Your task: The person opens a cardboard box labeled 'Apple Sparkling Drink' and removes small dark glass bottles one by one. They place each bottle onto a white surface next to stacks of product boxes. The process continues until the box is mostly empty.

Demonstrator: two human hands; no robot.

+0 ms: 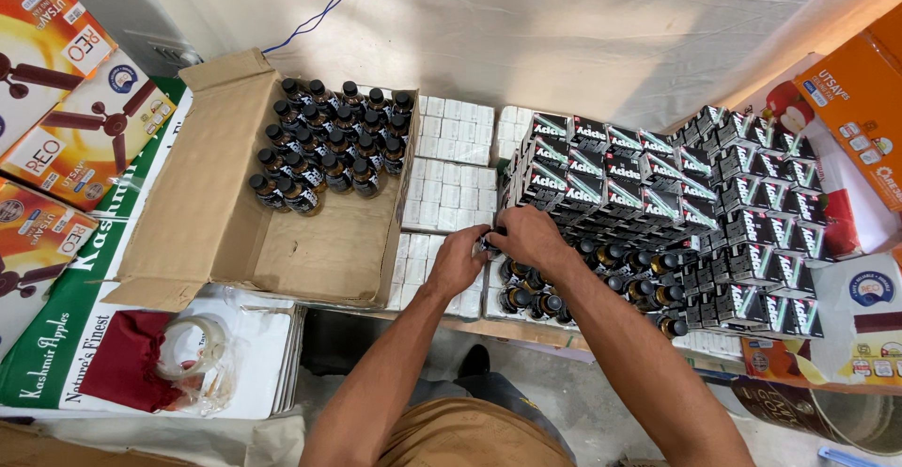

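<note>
Head view: both hands meet at the near edge of the stacked black cartons. The left hand and right hand together pinch a small dark item, probably a carton or bottle; which, I cannot tell. Capped bottles stand just beside them, more bottles in the cardboard box. Judging by this, boxing a bottle is under way; next needs careful seating.

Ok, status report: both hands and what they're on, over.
Left hand and right hand together pinching a small dark item, unclear what. Capped bottles directly beneath. Stacked black cartons crowd the right.
</note>
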